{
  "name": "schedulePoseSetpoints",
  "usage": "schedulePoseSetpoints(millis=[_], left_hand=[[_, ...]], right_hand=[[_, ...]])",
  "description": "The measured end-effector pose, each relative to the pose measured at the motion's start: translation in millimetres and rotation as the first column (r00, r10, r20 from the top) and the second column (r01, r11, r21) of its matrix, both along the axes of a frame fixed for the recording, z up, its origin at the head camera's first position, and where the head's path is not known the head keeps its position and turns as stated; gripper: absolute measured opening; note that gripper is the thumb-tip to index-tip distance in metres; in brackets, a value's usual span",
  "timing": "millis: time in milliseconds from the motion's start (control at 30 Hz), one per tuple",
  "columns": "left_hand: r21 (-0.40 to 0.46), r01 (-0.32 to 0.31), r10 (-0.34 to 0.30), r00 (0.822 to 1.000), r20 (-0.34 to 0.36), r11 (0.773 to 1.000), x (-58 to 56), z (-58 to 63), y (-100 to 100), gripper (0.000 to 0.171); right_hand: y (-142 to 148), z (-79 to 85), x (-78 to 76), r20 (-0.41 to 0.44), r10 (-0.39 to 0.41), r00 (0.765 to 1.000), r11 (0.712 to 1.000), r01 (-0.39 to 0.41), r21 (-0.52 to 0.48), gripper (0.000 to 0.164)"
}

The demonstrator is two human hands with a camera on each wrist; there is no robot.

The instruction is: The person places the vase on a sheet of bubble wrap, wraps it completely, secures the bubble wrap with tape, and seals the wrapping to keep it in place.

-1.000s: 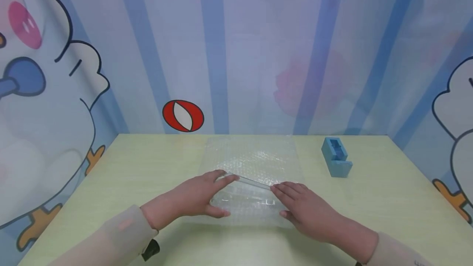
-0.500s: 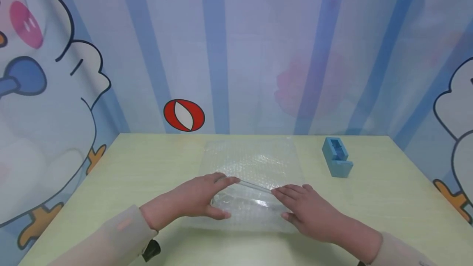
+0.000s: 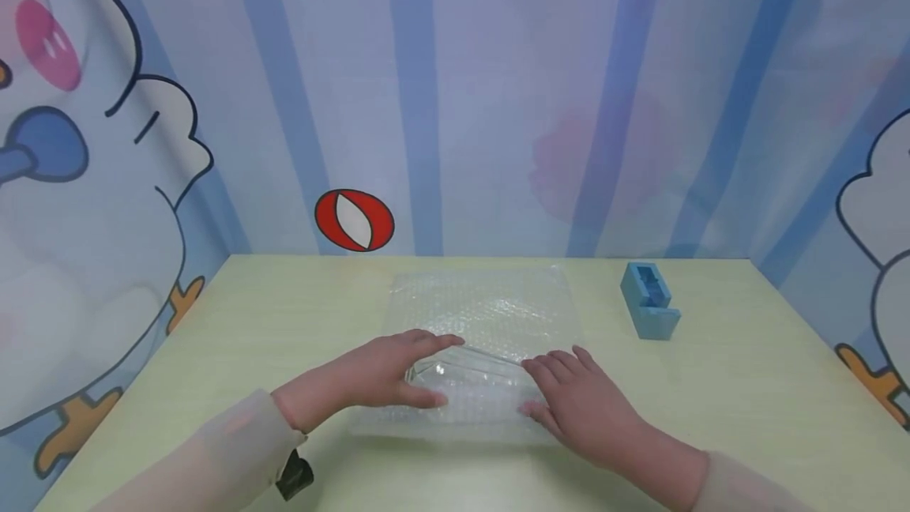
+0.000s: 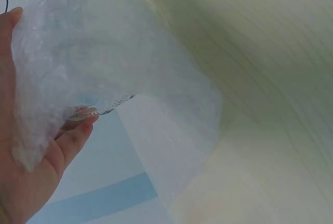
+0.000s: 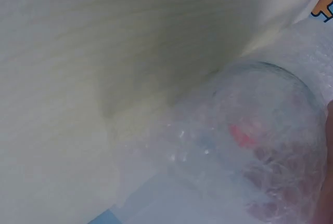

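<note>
A sheet of clear bubble wrap (image 3: 483, 299) lies on the table, its near part folded up around a clear round-rimmed thing (image 5: 283, 72), like a glass. My left hand (image 3: 387, 370) grips the left end of the bundle, fingers over the top and thumb at the near side. At the right end my right hand (image 3: 590, 409) holds it, fingertips on the upper folded edge and thumb in front. In the left wrist view the wrap (image 4: 114, 42) fills the hand, with a glassy ridged edge showing by a fingertip. The right wrist view shows the round rim through the plastic.
A light-blue slotted holder (image 3: 654, 322), shaped like a tape dispenser, stands at the back right of the pale yellow table (image 3: 284, 299). Behind the table hangs a striped blue cartoon backdrop (image 3: 483, 101).
The bundle's folded upper edge first tipped slightly toward me, and its near face has changed shape. My right thumb has moved left onto the wrap. The left hand has barely moved.
</note>
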State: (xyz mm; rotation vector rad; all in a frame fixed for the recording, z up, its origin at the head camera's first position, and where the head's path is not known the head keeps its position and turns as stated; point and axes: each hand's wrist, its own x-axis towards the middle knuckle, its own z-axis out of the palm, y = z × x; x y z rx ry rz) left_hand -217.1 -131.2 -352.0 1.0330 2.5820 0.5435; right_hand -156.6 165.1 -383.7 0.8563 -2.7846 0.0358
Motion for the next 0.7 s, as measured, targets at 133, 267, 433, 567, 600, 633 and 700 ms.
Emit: schedulePoseSetpoints(millis=[133,267,433,567,600,633,700], left_hand=[[0.001,-0.014,0.014,0.999,0.029,1.0,-1.3,-0.6,0,0.073],[-0.006,-0.023,0.023,0.999,0.036,1.0,-1.7,-0.1,1,0.073],[-0.081,0.001,-0.01,0.993,-0.121,0.997,2.4,-1.5,2,0.069],[-0.188,0.039,-0.112,0.91,-0.398,0.981,11.8,-1.0,3,0.065],[-0.21,0.042,-0.135,0.88,-0.455,0.977,14.9,-0.9,4,0.064],[-0.228,0.04,-0.152,0.853,-0.499,0.973,18.4,-0.7,4,0.062],[-0.256,0.027,-0.169,0.817,-0.551,0.966,25.6,0.2,6,0.057]], right_hand=[[3,-1.4,-4.9,-0.068,0.054,0.996,0.998,-0.052,0.031,0.07],[5,-1.2,-10.2,-0.116,0.099,0.988,0.994,-0.094,0.053,0.07],[7,-1.9,-13.0,-0.12,0.126,0.985,0.991,-0.121,0.051,0.066],[6,-2.4,-13.3,-0.118,0.131,0.984,0.991,-0.127,0.044,0.065],[6,-2.2,-13.3,-0.119,0.13,0.984,0.991,-0.126,0.043,0.065],[6,-2.1,-13.4,-0.12,0.129,0.984,0.991,-0.125,0.043,0.066],[6,-1.3,-13.7,-0.118,0.128,0.985,0.992,-0.124,0.039,0.066]])
